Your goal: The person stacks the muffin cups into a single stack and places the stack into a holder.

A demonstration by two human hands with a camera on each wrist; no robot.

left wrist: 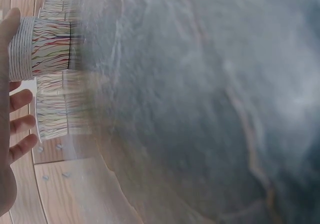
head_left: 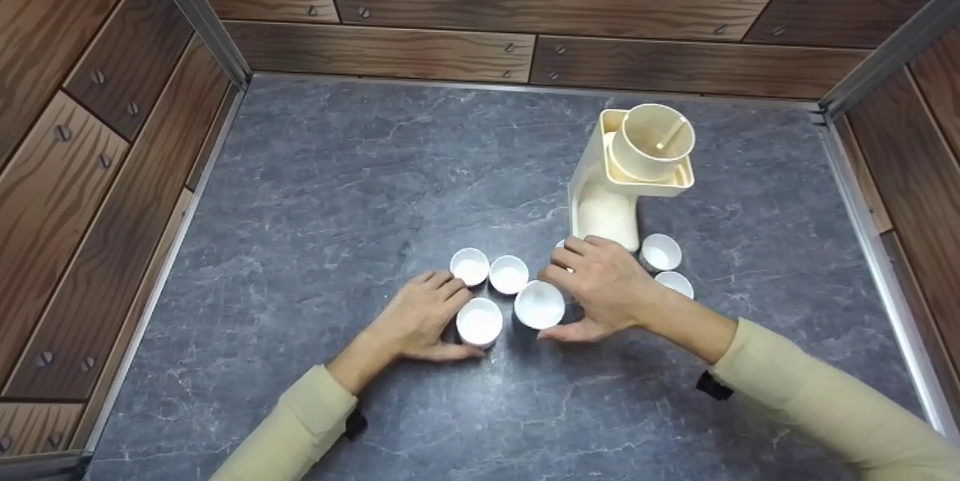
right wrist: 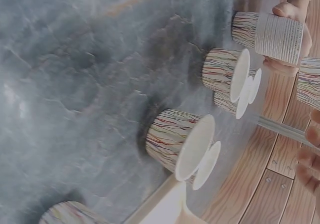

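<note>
My left hand (head_left: 431, 316) grips a stack of nested paper cups (head_left: 480, 323), its thumb on the near side. Several rims and coloured wavy lines show on that stack (left wrist: 50, 46) in the left wrist view. Close by on the right, my right hand (head_left: 600, 286) holds a white paper cup (head_left: 539, 305) between thumb and fingers. That held cup (right wrist: 310, 83) appears raised off the table at the right edge of the right wrist view. Just behind the hands stand two more paper cups, one on the left (head_left: 469, 267) and one on the right (head_left: 509, 275).
A cream plastic stand (head_left: 607, 214) with a round hopper (head_left: 652, 139) on top is behind my right hand. Right of it are two paper cups, one farther (head_left: 661, 252), one nearer (head_left: 674, 284). Another cup is mostly hidden by my right hand. Wood-patterned panels (head_left: 450, 1) border the table.
</note>
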